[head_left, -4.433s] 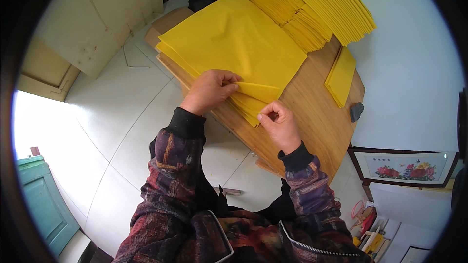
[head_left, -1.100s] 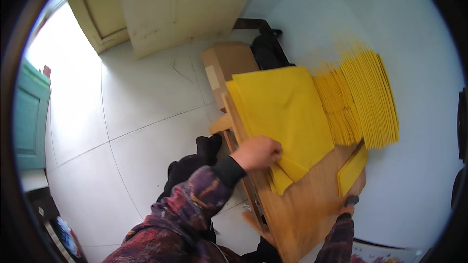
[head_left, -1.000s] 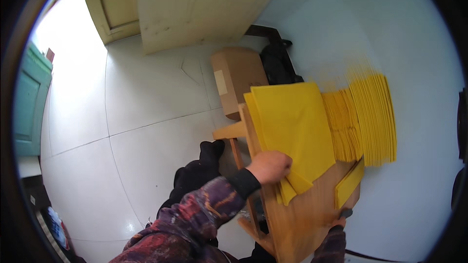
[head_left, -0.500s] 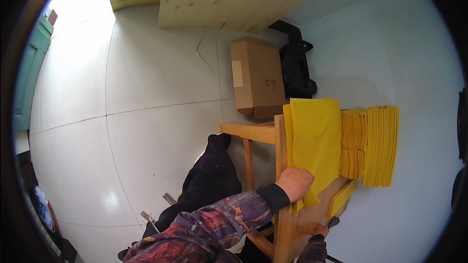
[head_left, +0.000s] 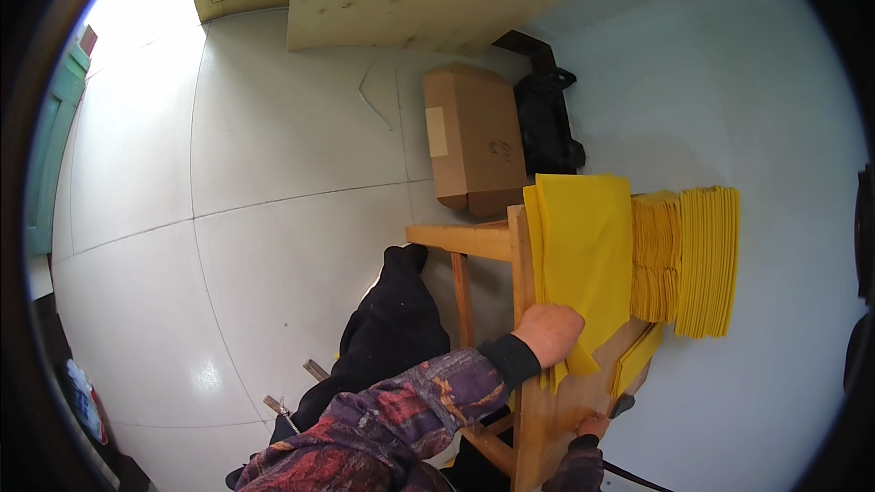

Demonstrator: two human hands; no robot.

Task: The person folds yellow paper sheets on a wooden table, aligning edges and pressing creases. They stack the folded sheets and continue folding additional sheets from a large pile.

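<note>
Several yellow fabric-like sheets lie lengthwise over the left part of a wooden bench. My left hand is closed at the lower end of these sheets, thumb side up, with most fingers hidden beneath it. Lower on the bench, my right hand looks closed and small in the picture. A dark grey piece is beside its fingers; whether the hand grips it is unclear. A narrow yellow strip rests just beyond that piece at the bench's right side.
Two neat stacks of folded yellow pieces, a crumpled-edged one and a straight one, stand right of the sheets. Behind are a cardboard box and a black bag. A dark cord runs at lower right beside the pale wall.
The whole view has shifted a little, so everything sits slightly higher and further left. My left hand stays on the yellow sheets; the right hand remains low on the bench.
</note>
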